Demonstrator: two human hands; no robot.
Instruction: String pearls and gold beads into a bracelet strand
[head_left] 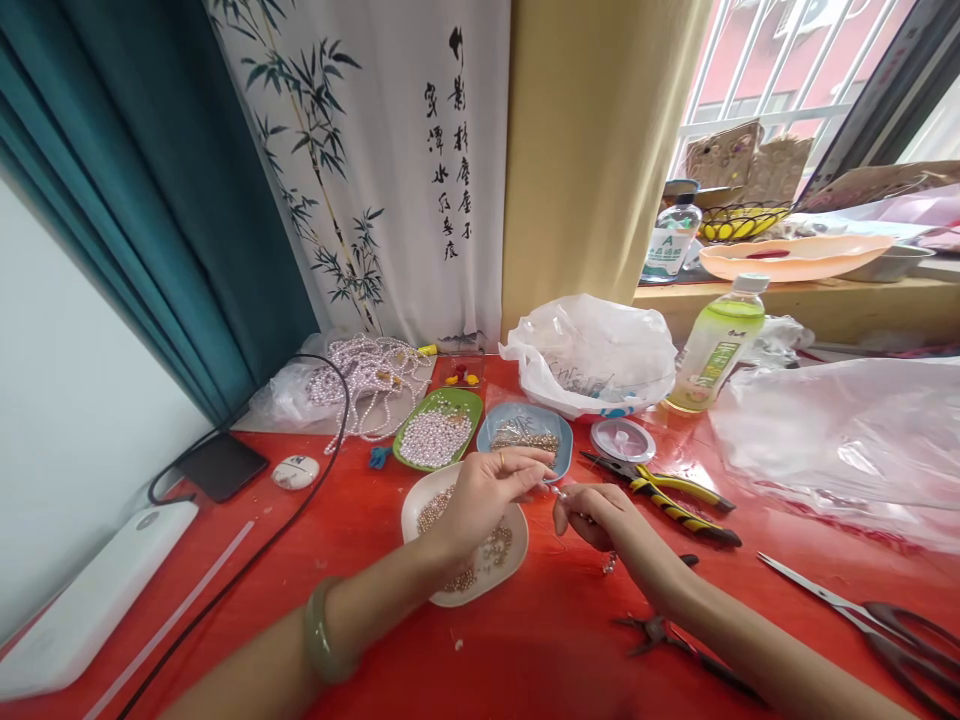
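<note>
My left hand [487,495] is closed in a pinch above the white dish [517,570] of small gold beads. Its fingertips hold one end of a short string of beads [555,490]. My right hand [596,515] is closed on the same string, just to the right. Part of the strand hangs below the right palm, with clear beads at its end. The thread itself is too fine to make out. Behind the hands sit a green dish [474,405] of pearly beads and a blue dish [566,430] with gold beads in a clear bag.
Yellow-handled pliers [675,495], dark-handled pliers [660,635] and scissors [862,610] lie at right. A spool [622,440], plastic bag [600,350] and drink bottle [716,345] stand behind. A black cable [300,510], phone [223,466] and white power bank [97,600] are at left.
</note>
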